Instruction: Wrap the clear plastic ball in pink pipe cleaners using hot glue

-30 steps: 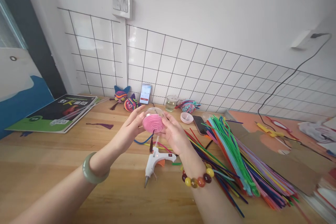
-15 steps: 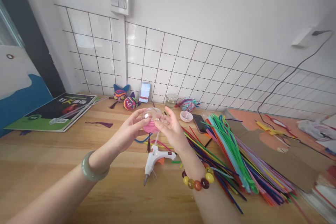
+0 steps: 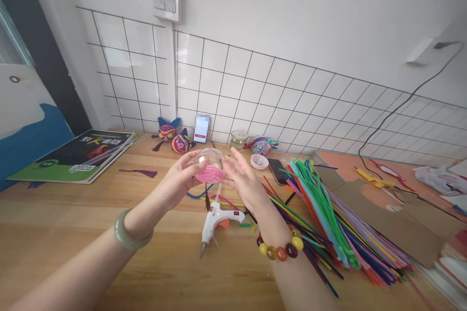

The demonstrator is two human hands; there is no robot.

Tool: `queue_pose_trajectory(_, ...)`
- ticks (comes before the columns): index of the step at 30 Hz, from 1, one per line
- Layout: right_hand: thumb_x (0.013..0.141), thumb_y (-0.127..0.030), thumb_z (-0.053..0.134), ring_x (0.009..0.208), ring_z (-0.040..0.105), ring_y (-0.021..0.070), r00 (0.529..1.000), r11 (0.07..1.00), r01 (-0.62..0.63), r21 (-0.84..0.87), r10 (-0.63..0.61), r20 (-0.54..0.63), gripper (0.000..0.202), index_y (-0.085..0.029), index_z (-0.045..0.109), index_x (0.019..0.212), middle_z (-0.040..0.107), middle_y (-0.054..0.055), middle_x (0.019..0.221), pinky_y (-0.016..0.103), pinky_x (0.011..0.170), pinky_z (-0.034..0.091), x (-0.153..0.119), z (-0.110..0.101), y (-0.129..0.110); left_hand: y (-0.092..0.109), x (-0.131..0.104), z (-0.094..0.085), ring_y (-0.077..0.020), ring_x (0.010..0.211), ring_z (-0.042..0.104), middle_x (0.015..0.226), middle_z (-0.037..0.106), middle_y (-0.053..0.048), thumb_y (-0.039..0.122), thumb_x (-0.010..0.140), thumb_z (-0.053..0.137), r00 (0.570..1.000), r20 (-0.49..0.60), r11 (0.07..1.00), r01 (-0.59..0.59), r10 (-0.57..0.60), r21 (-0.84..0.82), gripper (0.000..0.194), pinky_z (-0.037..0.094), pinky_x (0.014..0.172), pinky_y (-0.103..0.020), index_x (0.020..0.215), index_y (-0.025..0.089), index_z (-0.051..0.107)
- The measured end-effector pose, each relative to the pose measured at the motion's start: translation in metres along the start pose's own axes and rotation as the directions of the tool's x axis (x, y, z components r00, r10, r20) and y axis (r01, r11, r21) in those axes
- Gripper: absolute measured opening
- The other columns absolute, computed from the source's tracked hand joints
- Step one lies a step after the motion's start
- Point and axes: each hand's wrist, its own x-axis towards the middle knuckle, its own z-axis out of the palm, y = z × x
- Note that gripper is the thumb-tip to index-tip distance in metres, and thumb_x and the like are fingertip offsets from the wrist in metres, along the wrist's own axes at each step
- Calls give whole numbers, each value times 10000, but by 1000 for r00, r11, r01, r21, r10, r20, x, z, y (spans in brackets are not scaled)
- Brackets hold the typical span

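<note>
Between my two hands is a clear plastic ball point(image 3: 210, 156) whose lower part is covered in pink coils point(image 3: 209, 174). A dark tassel point(image 3: 207, 198) hangs beneath it. My left hand point(image 3: 181, 176) grips the ball from the left, thumb across its front. My right hand point(image 3: 242, 177) holds the right side, its index finger lifted and pointing up; some of its fingertips are hidden behind the ball. Below the hands a white glue gun point(image 3: 216, 219) lies on the wooden table point(image 3: 120, 272), nozzle toward me.
Bundled pipe cleaners point(image 3: 328, 218) spread across the right. A small pink bowl point(image 3: 259, 162), a phone point(image 3: 278, 172) and a glass jar point(image 3: 238, 139) stand behind. Finished colourful ornaments point(image 3: 182, 141) sit by the wall grid. A loose tassel point(image 3: 142, 172) and a book point(image 3: 73, 155) lie left.
My right hand has shifted slightly right and its grip has loosened across the front, so more of the clear ball shows. The pink part now faces me more fully.
</note>
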Motion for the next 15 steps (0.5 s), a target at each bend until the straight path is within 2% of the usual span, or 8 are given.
queue_pose_trajectory(2,849,-602,585,1213,573,225,1000,982,10,-191,-14,-20,718,-306,352,1460,423,106,1488,366,947,495,7,-16,4,4,0,0,-232,932,689,1057,734,-95,312,721,805,999,-30,1000,-18,18,-6,438,542,841,-372,1110,186,648)
queue_pose_trajectory(3,895,-626,475,1172,585,200,1000,920,28,-392,-23,18,618,-287,423,1409,493,93,1419,329,917,492,11,-26,7,6,1,-1,-235,936,690,1055,734,-94,312,726,799,999,-37,999,-32,32,-7,431,544,838,-374,1111,185,651)
queue_pose_trajectory(5,885,-582,510,971,632,200,992,852,1,-524,64,105,468,-204,644,1128,668,79,1092,303,804,492,17,-43,16,12,1,-3,-244,955,687,1063,732,-93,319,741,782,997,-29,998,-68,67,-7,414,548,831,-369,1114,188,658)
queue_pose_trajectory(6,852,-550,576,819,631,190,978,808,-19,-588,137,157,403,-180,695,956,687,57,896,289,709,480,19,-51,21,14,1,-4,-248,967,684,1070,730,-93,328,752,771,996,-18,997,-83,83,-3,409,549,828,-366,1121,191,661)
queue_pose_trajectory(8,776,-467,684,587,543,144,921,723,-41,-689,294,254,323,-162,679,671,601,-2,600,258,563,402,21,-59,32,19,1,-7,-254,975,680,1080,729,-96,349,772,748,994,2,994,-106,106,5,406,550,829,-367,1138,195,664)
queue_pose_trajectory(9,746,-431,714,522,490,123,882,678,-39,-734,369,294,320,-160,652,588,548,-22,520,249,519,354,22,-60,38,20,1,-8,-257,977,679,1086,727,-98,355,780,737,993,13,993,-114,114,8,408,550,835,-372,1148,196,665)
queue_pose_trajectory(12,717,-391,732,465,400,90,765,574,7,-819,524,374,317,-158,628,528,475,-52,456,242,477,260,24,-57,52,22,2,-11,-261,982,674,1101,723,-101,352,785,726,992,22,992,-126,125,9,413,548,852,-379,1164,197,669)
queue_pose_trajectory(15,731,-430,717,476,347,76,702,522,68,-850,581,413,343,-163,608,545,423,-71,471,245,479,215,26,-52,60,21,3,-12,-252,993,666,1119,715,-98,341,792,719,993,17,993,-120,120,-7,416,547,861,-366,1179,197,663)
